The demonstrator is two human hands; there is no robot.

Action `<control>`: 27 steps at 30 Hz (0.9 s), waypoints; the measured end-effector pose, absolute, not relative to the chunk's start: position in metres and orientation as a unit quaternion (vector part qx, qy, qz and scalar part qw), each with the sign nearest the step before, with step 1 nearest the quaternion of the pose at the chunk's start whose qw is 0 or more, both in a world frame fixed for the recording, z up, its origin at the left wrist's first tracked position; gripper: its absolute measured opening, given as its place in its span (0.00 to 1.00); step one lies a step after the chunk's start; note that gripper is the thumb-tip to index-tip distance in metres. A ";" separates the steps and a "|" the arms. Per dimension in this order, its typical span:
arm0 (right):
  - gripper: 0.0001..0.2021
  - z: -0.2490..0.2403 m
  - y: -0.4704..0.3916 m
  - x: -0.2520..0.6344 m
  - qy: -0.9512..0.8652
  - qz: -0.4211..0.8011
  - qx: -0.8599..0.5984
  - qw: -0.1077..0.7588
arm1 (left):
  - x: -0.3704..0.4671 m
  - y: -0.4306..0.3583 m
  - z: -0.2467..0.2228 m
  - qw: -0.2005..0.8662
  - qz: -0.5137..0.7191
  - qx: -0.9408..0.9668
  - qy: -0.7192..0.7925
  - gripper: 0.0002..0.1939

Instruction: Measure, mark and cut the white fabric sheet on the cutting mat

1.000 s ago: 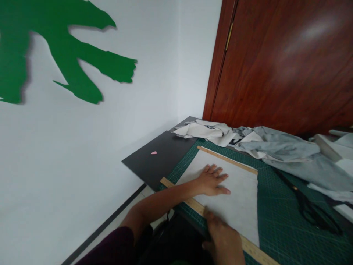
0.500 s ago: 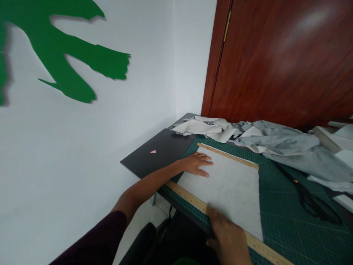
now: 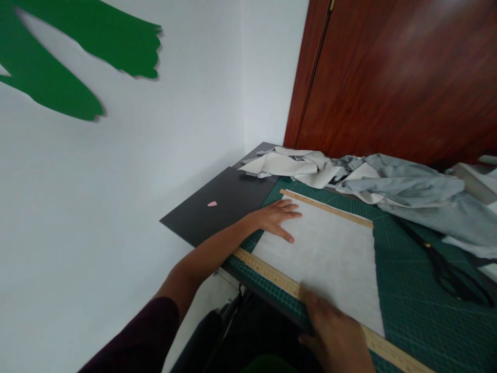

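A white cloth piece (image 3: pixel 330 254) lies flat on the green cutting mat (image 3: pixel 404 290). My left hand (image 3: pixel 276 218) rests on its left part with the fingers spread. Along the near edge of the cloth runs a long wooden ruler (image 3: pixel 267 270). My right hand (image 3: pixel 336 331) is on this ruler, thumb on the near side and fingers on the far side, somewhat blurred. A second wooden ruler (image 3: pixel 328 208) lies along the far edge of the cloth, with no hand on it.
Black scissors (image 3: pixel 446 269) lie on the mat at the right. Crumpled grey and white fabric (image 3: pixel 404 186) is heaped along the back. A small pink piece (image 3: pixel 212 204) sits on the dark table (image 3: pixel 217 217) at the left, beside the wall.
The view has shifted slightly, so the wall shape and table sit higher in the picture. Both hands keep their places on the cloth and the near ruler.
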State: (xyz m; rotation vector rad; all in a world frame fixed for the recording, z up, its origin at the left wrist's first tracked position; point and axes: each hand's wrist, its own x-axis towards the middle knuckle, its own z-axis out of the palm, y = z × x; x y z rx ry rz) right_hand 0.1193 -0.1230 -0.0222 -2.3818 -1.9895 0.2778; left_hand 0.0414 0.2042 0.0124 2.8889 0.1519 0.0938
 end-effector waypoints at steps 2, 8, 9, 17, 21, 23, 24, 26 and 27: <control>0.31 -0.022 -0.123 0.119 -0.637 0.090 -0.765 0.006 | 0.041 0.202 0.013 0.121 0.029 0.991 0.054 0.56; 0.35 -0.022 -0.121 0.118 -0.633 0.085 -0.769 0.007 | 0.039 0.201 0.009 0.115 0.037 0.990 0.071 0.54; 0.34 -0.022 -0.120 0.117 -0.632 0.086 -0.770 0.006 | 0.038 0.202 0.008 0.114 0.040 0.990 0.071 0.54; 0.35 -0.019 -0.111 0.113 -0.619 0.116 -0.777 0.000 | 0.030 0.200 0.012 0.099 0.073 0.990 0.072 0.48; 0.40 -0.014 -0.106 0.113 -0.609 0.129 -0.783 -0.012 | 0.015 0.195 0.017 0.128 0.063 0.986 0.085 0.48; 0.42 -0.006 -0.105 0.113 -0.611 0.135 -0.779 -0.018 | 0.005 0.191 0.017 0.138 0.054 0.985 0.087 0.50; 0.41 -0.001 -0.105 0.113 -0.615 0.140 -0.776 -0.019 | 0.000 0.189 0.017 0.142 0.051 0.984 0.090 0.50; 0.40 0.010 -0.106 0.111 -0.619 0.152 -0.771 -0.017 | -0.010 0.186 0.016 0.147 0.048 0.982 0.105 0.51; 0.39 0.016 -0.108 0.110 -0.619 0.156 -0.770 -0.012 | -0.014 0.184 0.016 0.148 0.047 0.981 0.116 0.52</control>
